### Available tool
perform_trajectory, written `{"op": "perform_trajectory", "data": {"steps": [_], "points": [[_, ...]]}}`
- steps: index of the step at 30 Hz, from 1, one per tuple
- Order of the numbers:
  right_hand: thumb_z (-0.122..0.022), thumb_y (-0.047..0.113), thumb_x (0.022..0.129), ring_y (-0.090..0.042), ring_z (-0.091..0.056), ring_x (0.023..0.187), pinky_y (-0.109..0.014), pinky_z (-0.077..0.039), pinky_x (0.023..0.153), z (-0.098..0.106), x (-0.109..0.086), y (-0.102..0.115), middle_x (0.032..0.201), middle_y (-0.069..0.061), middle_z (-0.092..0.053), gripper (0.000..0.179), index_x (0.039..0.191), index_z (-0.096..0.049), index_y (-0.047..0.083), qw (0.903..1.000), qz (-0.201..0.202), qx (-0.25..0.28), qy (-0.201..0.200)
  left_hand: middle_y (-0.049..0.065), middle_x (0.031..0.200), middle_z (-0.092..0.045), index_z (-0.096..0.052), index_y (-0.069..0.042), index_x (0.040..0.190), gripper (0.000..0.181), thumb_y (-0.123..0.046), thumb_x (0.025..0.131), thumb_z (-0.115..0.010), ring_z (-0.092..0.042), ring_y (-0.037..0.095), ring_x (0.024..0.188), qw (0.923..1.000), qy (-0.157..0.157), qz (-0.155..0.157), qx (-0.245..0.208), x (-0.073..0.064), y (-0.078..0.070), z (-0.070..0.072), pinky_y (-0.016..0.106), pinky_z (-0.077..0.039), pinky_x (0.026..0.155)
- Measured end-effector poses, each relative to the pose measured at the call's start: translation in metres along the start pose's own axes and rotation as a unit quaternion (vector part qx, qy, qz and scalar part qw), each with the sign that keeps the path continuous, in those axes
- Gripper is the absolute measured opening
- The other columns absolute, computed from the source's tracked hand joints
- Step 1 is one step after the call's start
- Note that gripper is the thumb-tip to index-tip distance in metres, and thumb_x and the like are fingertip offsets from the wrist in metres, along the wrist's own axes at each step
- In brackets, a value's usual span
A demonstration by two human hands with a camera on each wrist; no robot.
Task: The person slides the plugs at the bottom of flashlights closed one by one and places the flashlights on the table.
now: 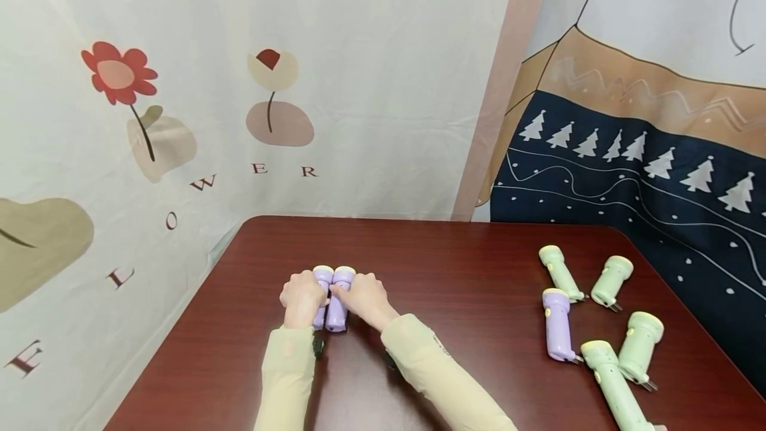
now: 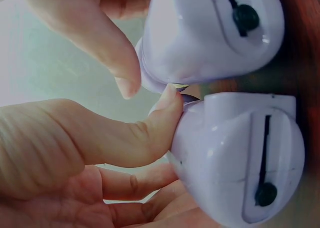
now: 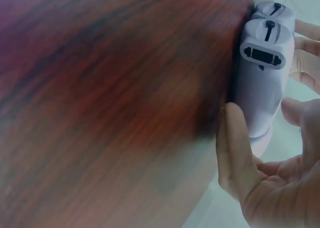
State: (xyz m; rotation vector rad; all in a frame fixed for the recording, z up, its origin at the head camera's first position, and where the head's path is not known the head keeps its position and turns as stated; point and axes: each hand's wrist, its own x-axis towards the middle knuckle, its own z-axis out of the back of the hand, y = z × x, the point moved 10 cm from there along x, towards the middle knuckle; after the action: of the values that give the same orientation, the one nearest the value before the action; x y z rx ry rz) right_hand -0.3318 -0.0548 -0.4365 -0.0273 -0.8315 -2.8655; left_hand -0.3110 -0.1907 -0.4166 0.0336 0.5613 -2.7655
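Two purple flashlights lie side by side on the table's left half, their cream-rimmed heads pointing away from me. My left hand grips the left flashlight, and its thumb presses on the body in the left wrist view. The right flashlight is between the thumb and fingers of my right hand. Seen from the left wrist, each tail end has a dark slot with a round knob, on the held flashlight and its neighbour. The right wrist view shows a dark socket on the near flashlight.
On the right of the brown table lie another purple flashlight and several green flashlights, some with plug prongs sticking out. A patterned curtain hangs behind the table.
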Motion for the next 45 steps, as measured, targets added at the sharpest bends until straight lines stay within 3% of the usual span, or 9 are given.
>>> {"op": "perform_trajectory", "data": {"steps": [6,12,16,21,32,41,45], "points": [[-0.062,0.050,0.083,-0.030,-0.064,0.065,-0.038,-0.045,0.050,0.012,-0.004,-0.005,0.073,-0.013,-0.066,0.045,0.068,-0.059,0.008,0.9993,0.010,-0.036,-0.002,0.034,0.104,-0.064,-0.065,0.010,0.102,0.046,-0.017,0.067,-0.078,-0.064,0.048,0.092,1.0000,0.001,0.000,0.002,0.002,0.001,0.000,0.052,-0.053,0.066],[-0.063,0.048,0.085,-0.033,-0.068,0.078,-0.042,-0.051,0.058,0.029,-0.008,-0.017,0.087,-0.017,-0.069,0.044,0.088,-0.064,0.004,0.9942,0.042,-0.098,-0.018,0.034,0.105,-0.063,-0.064,0.011,0.103,0.049,-0.018,0.067,-0.080,-0.063,0.049,0.093,1.0000,0.007,0.003,0.004,0.005,0.002,-0.002,0.052,-0.053,0.067],[-0.065,0.042,0.085,-0.033,-0.068,0.077,-0.043,-0.052,0.058,0.052,-0.018,-0.025,0.084,-0.015,-0.068,0.037,0.087,-0.062,0.005,0.9886,0.079,-0.117,-0.052,0.035,0.107,-0.063,-0.063,0.011,0.105,0.050,-0.019,0.068,-0.079,-0.063,0.049,0.094,0.9999,0.010,0.004,0.003,0.005,0.002,-0.004,0.052,-0.053,0.068],[-0.067,0.036,0.084,-0.031,-0.067,0.071,-0.041,-0.051,0.054,0.090,-0.034,-0.045,0.076,-0.009,-0.065,0.030,0.082,-0.058,0.008,0.9842,0.094,-0.118,-0.093,0.035,0.107,-0.063,-0.063,0.011,0.105,0.050,-0.019,0.069,-0.079,-0.063,0.048,0.094,0.9999,0.014,0.001,0.004,0.004,0.000,-0.004,0.052,-0.053,0.067],[-0.070,0.026,0.082,-0.028,-0.062,0.067,-0.038,-0.049,0.051,0.158,-0.061,-0.117,0.077,-0.011,-0.061,0.025,0.086,-0.059,0.004,0.9781,0.041,-0.154,-0.133,0.034,0.103,-0.064,-0.063,0.011,0.102,0.048,-0.019,0.069,-0.079,-0.063,0.048,0.092,0.9998,0.017,-0.003,0.004,0.005,0.002,-0.003,0.052,-0.053,0.067],[-0.070,0.025,0.081,-0.037,-0.059,0.072,-0.049,-0.051,0.061,0.190,-0.085,-0.179,0.085,-0.024,-0.059,0.038,0.095,-0.057,-0.008,0.9713,-0.027,-0.202,-0.122,0.034,0.104,-0.063,-0.062,0.012,0.103,0.050,-0.021,0.070,-0.079,-0.063,0.048,0.092,0.9997,0.021,-0.004,0.007,0.006,0.001,-0.006,0.051,-0.053,0.068],[-0.069,0.027,0.082,-0.041,-0.056,0.077,-0.051,-0.049,0.060,0.195,-0.095,-0.202,0.091,-0.028,-0.056,0.048,0.104,-0.053,-0.013,0.9699,-0.077,-0.211,-0.093,0.034,0.104,-0.063,-0.063,0.011,0.103,0.049,-0.020,0.069,-0.079,-0.063,0.048,0.092,0.9998,0.019,-0.001,0.006,0.005,0.002,-0.005,0.052,-0.053,0.069]]}}
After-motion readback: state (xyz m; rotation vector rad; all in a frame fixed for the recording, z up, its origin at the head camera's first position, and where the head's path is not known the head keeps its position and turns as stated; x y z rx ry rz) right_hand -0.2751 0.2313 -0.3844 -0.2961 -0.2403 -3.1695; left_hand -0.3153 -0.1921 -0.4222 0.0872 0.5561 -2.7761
